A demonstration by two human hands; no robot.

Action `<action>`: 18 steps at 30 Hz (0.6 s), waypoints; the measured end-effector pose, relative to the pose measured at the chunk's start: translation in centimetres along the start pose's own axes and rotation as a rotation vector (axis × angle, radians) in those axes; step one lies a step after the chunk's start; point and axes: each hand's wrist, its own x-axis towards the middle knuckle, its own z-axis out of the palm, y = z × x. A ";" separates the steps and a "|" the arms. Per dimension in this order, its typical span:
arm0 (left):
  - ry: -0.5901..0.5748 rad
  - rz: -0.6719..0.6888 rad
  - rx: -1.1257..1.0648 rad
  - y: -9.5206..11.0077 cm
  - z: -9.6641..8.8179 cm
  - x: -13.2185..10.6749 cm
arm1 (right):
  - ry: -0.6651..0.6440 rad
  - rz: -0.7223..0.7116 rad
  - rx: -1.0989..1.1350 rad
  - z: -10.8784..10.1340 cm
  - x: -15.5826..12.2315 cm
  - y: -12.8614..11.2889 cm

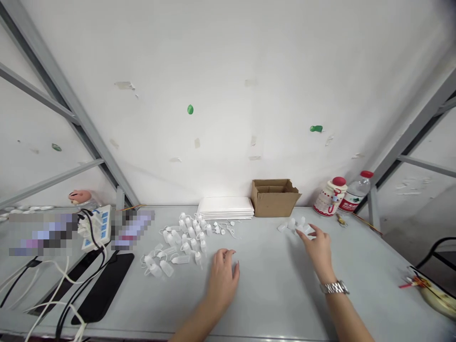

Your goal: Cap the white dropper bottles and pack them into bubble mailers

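Observation:
My right hand (318, 249), with a metal-band watch (335, 287) on the wrist, is at the right of the table. Its thumb and fingers close around a small translucent plastic bottle (307, 230), partly covered by the fingers. Other small bottles (291, 223) lie just left of those fingertips. Near the middle, my left hand (223, 275) rests low over the table, holding nothing, with its fingers loosely bent and thumb apart. Left of it spreads a group of small bottles with attached white caps (192, 244), some upright and some lying down. Loose white caps (223, 231) lie behind my left hand.
A stack of white flat packs (226, 209) and an open cardboard box (273, 205) stand against the wall. At the back right are a red-lidded jar (329, 197) and a drink bottle (356, 192). A power strip (101, 228), cables and a black mat (105, 287) occupy the left.

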 end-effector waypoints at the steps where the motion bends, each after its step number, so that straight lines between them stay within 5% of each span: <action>1: -0.012 -0.005 -0.011 0.2 0.1 0.2 | -0.018 0.022 -0.035 0.1 0.6 0.1; 12: -0.115 -0.057 -0.092 -0.2 -1.1 -2.7 | -0.178 0.087 -0.291 1.6 2.0 -0.6; 18: -0.117 0.051 0.094 -1.0 -0.8 0.7 | -0.170 0.013 -0.349 1.8 1.6 -0.4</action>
